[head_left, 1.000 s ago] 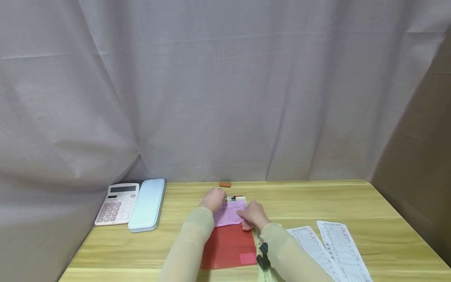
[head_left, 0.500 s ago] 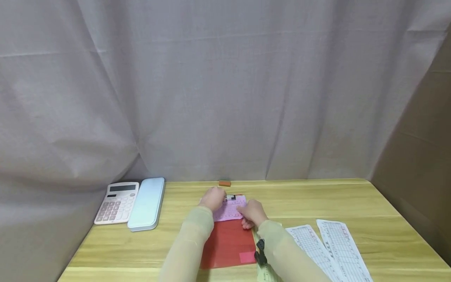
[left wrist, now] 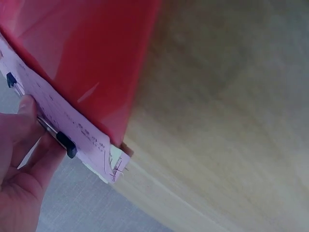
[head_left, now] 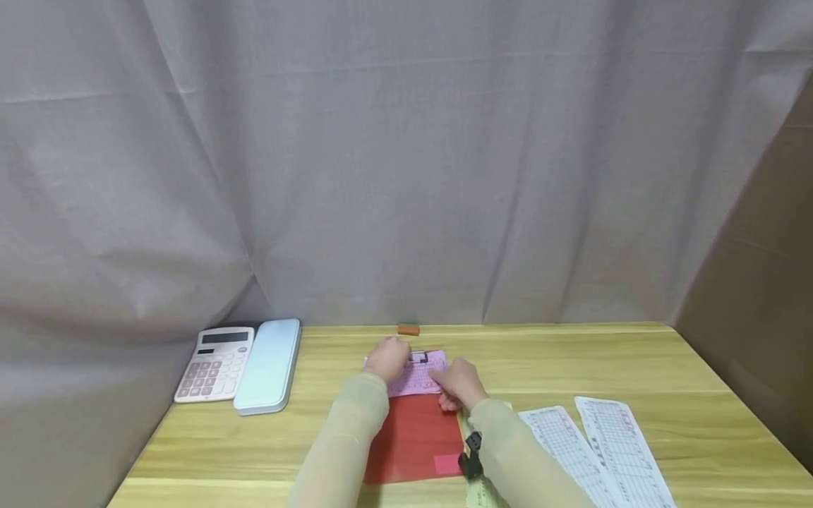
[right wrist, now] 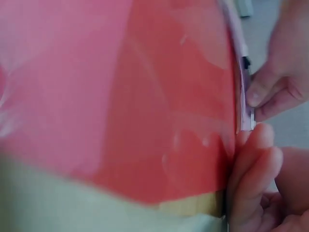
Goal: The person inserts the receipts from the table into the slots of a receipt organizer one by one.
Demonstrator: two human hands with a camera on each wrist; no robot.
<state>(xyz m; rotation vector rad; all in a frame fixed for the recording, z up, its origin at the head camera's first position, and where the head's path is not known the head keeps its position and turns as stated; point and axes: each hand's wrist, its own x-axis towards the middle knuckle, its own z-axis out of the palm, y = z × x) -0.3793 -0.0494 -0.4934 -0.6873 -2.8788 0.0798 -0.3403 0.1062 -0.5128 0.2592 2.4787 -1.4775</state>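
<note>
A red clip folder lies on the table in the head view. Across its far end is a pink printed slip. My left hand pinches the metal clip with black ends at that far edge, thumb on its near side, as the left wrist view shows. Under the slip's corner, pale green paper peeks out. My right hand holds the slip's right edge, thumb on top and the other fingers curled low beside the folder. The exact contact of those fingers is partly hidden.
Left of the folder lie a pink calculator and a pale blue case. An orange-brown block sits at the back edge. Two white printed sheets lie right; a yellowish sheet is partly under the right forearm.
The pink slip has slid away from me, toward the folder's far end and under the clip. Both hands keep nearly the same places. The view has shifted slightly.
</note>
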